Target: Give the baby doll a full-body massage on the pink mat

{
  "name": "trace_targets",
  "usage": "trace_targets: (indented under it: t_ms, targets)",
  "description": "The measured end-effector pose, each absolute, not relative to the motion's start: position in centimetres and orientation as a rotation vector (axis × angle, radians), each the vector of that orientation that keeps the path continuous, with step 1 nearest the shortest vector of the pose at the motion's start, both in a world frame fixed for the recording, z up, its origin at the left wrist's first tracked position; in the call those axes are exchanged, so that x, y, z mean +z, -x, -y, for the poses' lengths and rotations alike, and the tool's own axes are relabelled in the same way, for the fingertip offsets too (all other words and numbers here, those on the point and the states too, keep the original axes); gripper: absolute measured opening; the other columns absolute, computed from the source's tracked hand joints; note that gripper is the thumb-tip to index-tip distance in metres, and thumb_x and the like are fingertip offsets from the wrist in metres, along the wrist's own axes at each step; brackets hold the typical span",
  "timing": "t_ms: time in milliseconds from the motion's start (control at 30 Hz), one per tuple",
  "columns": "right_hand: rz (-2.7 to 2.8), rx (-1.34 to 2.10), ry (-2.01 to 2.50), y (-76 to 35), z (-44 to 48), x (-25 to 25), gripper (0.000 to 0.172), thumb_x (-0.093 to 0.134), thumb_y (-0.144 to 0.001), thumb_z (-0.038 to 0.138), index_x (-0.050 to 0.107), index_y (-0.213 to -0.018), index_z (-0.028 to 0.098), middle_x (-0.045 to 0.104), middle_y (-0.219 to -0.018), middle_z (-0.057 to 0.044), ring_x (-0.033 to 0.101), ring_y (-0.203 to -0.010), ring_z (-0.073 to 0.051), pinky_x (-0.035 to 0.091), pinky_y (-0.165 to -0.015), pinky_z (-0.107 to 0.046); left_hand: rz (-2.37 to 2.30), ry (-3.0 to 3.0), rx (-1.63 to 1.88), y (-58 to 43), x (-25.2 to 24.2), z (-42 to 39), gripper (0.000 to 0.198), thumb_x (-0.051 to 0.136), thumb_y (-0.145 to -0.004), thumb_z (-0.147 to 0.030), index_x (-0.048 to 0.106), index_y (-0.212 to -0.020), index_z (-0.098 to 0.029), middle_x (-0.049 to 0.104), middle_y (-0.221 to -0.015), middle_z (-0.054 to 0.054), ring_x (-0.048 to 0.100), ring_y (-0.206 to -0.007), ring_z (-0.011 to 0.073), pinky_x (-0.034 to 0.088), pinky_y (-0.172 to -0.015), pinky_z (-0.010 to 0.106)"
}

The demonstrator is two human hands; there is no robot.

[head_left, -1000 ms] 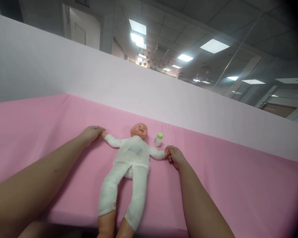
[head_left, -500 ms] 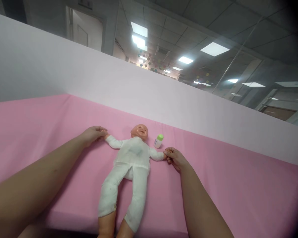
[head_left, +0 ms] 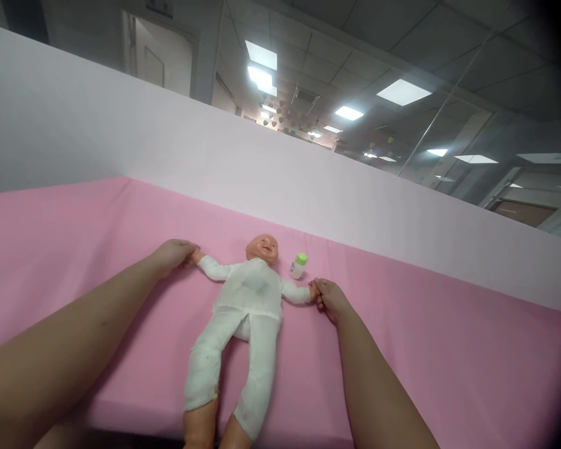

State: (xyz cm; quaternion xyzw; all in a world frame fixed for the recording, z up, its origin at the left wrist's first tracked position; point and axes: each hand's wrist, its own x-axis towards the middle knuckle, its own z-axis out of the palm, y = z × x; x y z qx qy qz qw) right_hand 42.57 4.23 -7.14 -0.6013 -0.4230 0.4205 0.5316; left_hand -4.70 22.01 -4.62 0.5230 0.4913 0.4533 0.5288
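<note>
A baby doll [head_left: 247,293] in white clothes lies on its back on the pink sheet [head_left: 144,349], head towards the wall and arms spread out. My left hand [head_left: 175,254] is closed round the doll's hand at the left. At the right, my right hand [head_left: 330,297] pinches the doll's other hand between thumb and fingers. Beside the doll's head, a small white bottle with a green cap [head_left: 298,266] rests on the sheet, a little above the doll's arm on the right.
A white wall [head_left: 262,168] runs behind the pink surface, with glass above it. Ceiling lights and a doorway [head_left: 163,56] show beyond. The near edge of the surface lies under the doll's lower legs.
My left hand and the doll's hand in it have shifted very slightly left. The fingers of my right hand have changed position a little on the doll's other hand.
</note>
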Motion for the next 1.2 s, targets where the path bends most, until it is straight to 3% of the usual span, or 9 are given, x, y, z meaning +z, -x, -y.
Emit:
trace_targets:
  t_ms: [133,267,400,667,767,900,1067,1200]
  targets:
    - [0.974,1.023,1.367,-42.8,-4.1,-6.9,0.031,0.077,-0.078,0.039,0.067,-0.099,0.017,0.057,-0.060,0.001,0.045,-0.045,-0.009,0.038,-0.038,-0.021,-1.155,-1.205,1.077,4.6,-4.3,-21.7,0.039,0.082,-0.056,-0.028,0.075,-0.092,-0.013,0.070,-0.070,0.009,0.060,-0.053,0.0174,0.047,-0.049,0.028]
    - [0.950,1.028,1.295,-43.3,-3.8,-6.5,0.034,0.080,-0.075,0.030,0.067,-0.106,0.020,0.066,-0.076,-0.004,0.056,-0.055,-0.012,0.048,-0.044,-0.024,-1.125,-1.178,1.062,4.4,-3.7,-21.1,0.045,0.082,-0.052,-0.020,0.073,-0.095,-0.012,0.072,-0.077,0.010,0.062,-0.058,0.0174,0.052,-0.055,0.029]
    - [0.950,1.045,1.274,-43.5,-3.8,-6.6,0.038,0.083,-0.071,0.027,0.065,-0.105,0.021,0.066,-0.079,-0.003,0.056,-0.056,-0.011,0.049,-0.046,-0.022,-1.099,-1.203,1.039,4.5,-3.5,-20.8,0.045,0.086,-0.051,-0.021,0.074,-0.093,-0.013,0.072,-0.077,0.008,0.062,-0.059,0.0164,0.051,-0.053,0.027]
    - [1.018,1.062,1.411,-42.7,-3.8,-6.8,0.041,0.085,-0.072,0.044,0.052,-0.080,0.022,0.046,-0.050,0.009,0.035,-0.038,-0.007,0.024,-0.033,-0.019,-1.084,-1.313,0.982,4.9,-3.5,-20.7,0.032,0.090,-0.056,-0.031,0.070,-0.076,-0.016,0.065,-0.063,0.004,0.055,-0.051,0.0132,0.041,-0.046,0.024]
    - [1.037,1.052,1.457,-42.4,-3.7,-6.6,0.044,0.079,-0.077,0.057,0.052,-0.077,0.022,0.048,-0.049,0.007,0.032,-0.036,-0.007,0.022,-0.032,-0.020,-1.100,-1.316,0.987,4.9,-3.6,-20.8,0.032,0.089,-0.060,-0.037,0.066,-0.070,-0.017,0.062,-0.058,0.003,0.052,-0.047,0.0129,0.038,-0.043,0.024]
    - [1.009,1.026,1.474,-42.4,-3.7,-6.5,0.045,0.065,-0.085,0.065,0.055,-0.079,0.021,0.043,-0.046,0.008,0.031,-0.036,-0.008,0.023,-0.033,-0.020,-1.107,-1.284,1.006,4.8,-3.9,-21.1,0.032,0.086,-0.062,-0.040,0.070,-0.075,-0.016,0.063,-0.061,0.003,0.056,-0.050,0.0146,0.043,-0.046,0.026]
    - [0.968,1.012,1.436,-42.5,-3.8,-6.6,0.030,0.067,-0.086,0.046,0.064,-0.100,0.019,0.047,-0.052,0.008,0.034,-0.038,-0.007,0.027,-0.035,-0.019,-1.089,-1.255,1.010,5.0,-4.3,-21.5,0.043,0.087,-0.059,-0.037,0.074,-0.092,-0.014,0.071,-0.076,0.007,0.060,-0.057,0.0153,0.048,-0.052,0.027]
    - [0.957,1.048,1.378,-42.8,-3.8,-6.7,0.030,0.066,-0.086,0.031,0.065,-0.114,0.018,0.053,-0.057,0.005,0.041,-0.041,-0.008,0.033,-0.036,-0.019,-1.033,-1.245,1.007,5.4,-4.3,-21.7,0.056,0.091,-0.054,-0.030,0.074,-0.105,-0.013,0.073,-0.085,0.009,0.062,-0.061,0.0145,0.051,-0.057,0.026]
